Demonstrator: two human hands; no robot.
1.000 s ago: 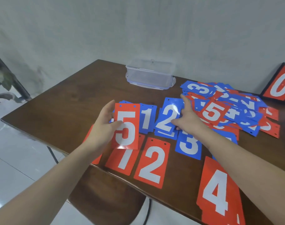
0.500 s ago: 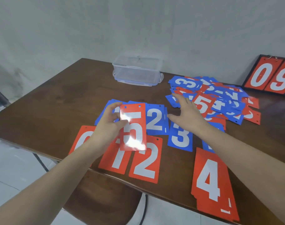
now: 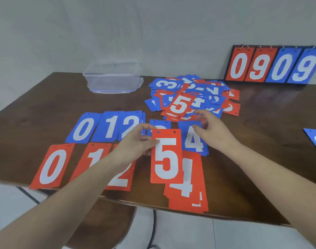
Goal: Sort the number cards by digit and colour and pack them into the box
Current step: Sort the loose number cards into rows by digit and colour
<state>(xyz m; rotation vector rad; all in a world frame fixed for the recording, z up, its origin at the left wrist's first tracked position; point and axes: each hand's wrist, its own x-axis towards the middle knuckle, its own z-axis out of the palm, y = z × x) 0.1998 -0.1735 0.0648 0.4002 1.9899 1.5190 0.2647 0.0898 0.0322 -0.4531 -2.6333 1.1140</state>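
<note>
Red five was up in the left hand, over the sorted rows!

The left hand [image 3: 135, 142] pinched the red 5 card [image 3: 166, 157] by its left edge, above the red 4 pile [image 3: 189, 187]. The right hand [image 3: 210, 130] hovered with fingers spread over the blue 4 card [image 3: 193, 141], beside the unsorted heap [image 3: 191, 95]. The clear box [image 3: 113, 79] sat at the table's [image 3: 45, 108] far edge.

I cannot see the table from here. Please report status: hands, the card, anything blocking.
Left hand holds red 5 card above red 4 stack. Right hand open over blue 4 card. Unsorted pile remains. Nothing blocks.
</note>
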